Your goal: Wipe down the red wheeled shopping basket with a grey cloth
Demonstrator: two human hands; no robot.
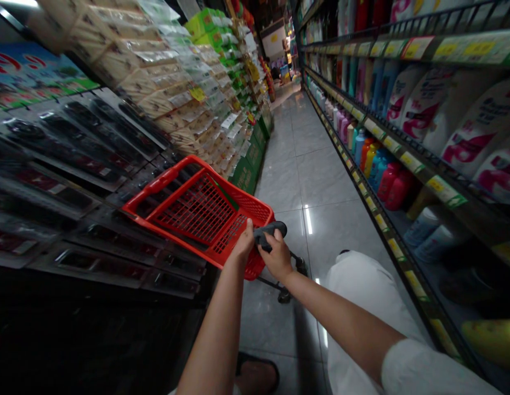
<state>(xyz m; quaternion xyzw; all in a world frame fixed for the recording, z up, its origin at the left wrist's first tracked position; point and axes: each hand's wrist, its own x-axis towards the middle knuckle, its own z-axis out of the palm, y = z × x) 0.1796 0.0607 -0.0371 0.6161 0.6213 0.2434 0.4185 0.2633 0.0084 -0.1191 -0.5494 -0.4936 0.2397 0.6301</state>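
Note:
My left hand (244, 242) and my right hand (276, 257) are close together in front of me, both on a dark grey, rounded, elongated object (275, 227) whose kind I cannot make out. The right fingers and thumb close on its near side. At its left end, my left hand grips with the thumb up; its other fingers are mostly hidden. Just beyond and to the left stands a red shopping cart (193, 216) with a plastic grid basket. No goods can be made out in the basket, though its near end is partly covered by my hands.
Packaged black items (94, 137) hang on a rack at the left. Behind them rise stacked tissue packs (156, 93). Shelves of shampoo bottles (428, 104) line the right side. A grey tiled floor (298, 159) runs between, with my white-clad knee (366, 291) near the right shelf.

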